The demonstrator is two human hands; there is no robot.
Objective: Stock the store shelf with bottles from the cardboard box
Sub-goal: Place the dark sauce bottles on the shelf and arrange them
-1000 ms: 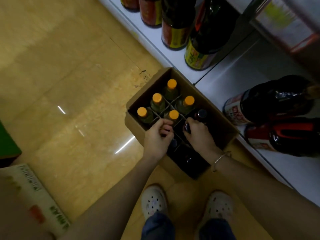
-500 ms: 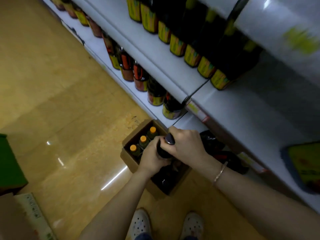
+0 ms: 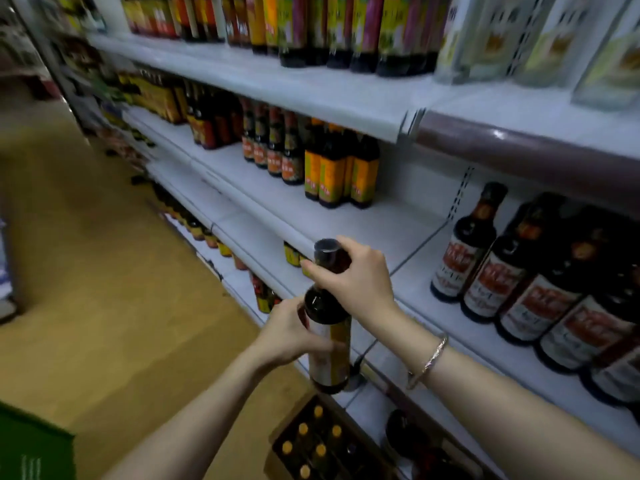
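Observation:
A dark bottle [image 3: 329,355] with a yellow label and a dark cap hangs upright in front of the white shelf [image 3: 398,233]. My right hand [image 3: 356,275] grips its neck just under the cap. My left hand [image 3: 287,334] holds the body from the left side. Far below on the floor sits the cardboard box [image 3: 277,455], with several orange-capped bottles [image 3: 311,441] standing in its divider cells.
On the middle shelf stand yellow-labelled bottles [image 3: 343,171] at the left and red-and-white-labelled dark bottles [image 3: 526,282] at the right, with bare shelf between them. The upper shelf [image 3: 311,91] overhangs. A green box [image 3: 34,448] lies at the lower left on the tan floor.
Both hands lifted the dark bottle out of the box and raised it to the middle shelf's height. The view swung up from the floor to the shelves.

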